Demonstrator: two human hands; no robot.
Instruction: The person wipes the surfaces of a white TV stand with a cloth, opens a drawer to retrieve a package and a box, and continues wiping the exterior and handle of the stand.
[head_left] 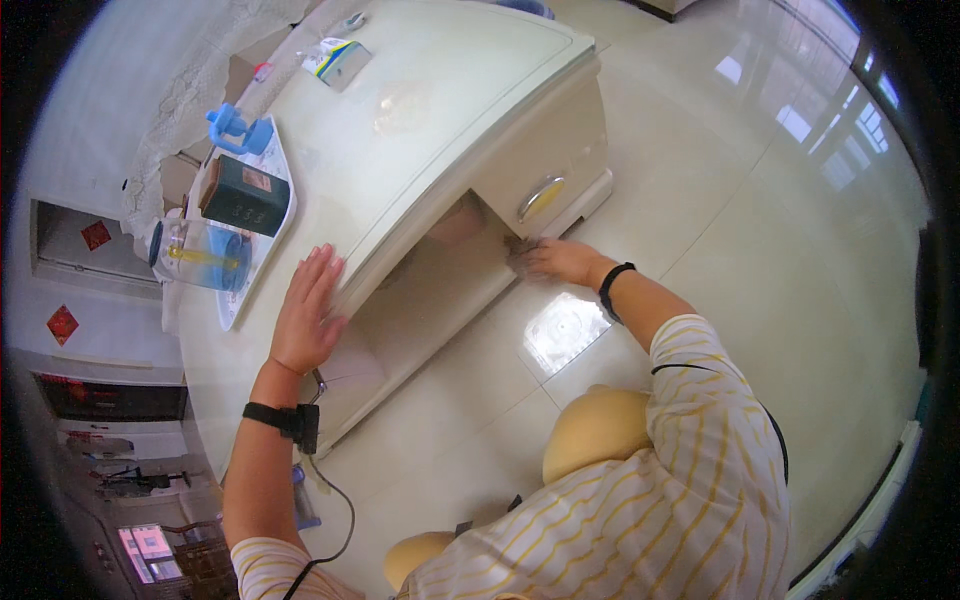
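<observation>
My left hand (308,310) lies flat along the front edge of a cream-white coffee table (440,75), fingers stretched out and holding nothing. Lower down, my right hand (565,262) is at the table's open shelf compartment (415,290), near the base of the drawer front. Its fingers are closed on a small dark grey-brown wad, like a crumpled cloth (518,255), blurred by motion and partly covered by the fingers. Just above this hand, the drawer front carries a silver and yellow handle (541,198).
On the tabletop stands a white tray (238,302) with a dark green box (247,195), a clear glass jug (205,255) and a light blue cup (240,130). A tissue pack (337,62) lies farther back. Shiny tiled floor (700,170) surrounds the table, and a cable (345,500) hangs from my left wrist.
</observation>
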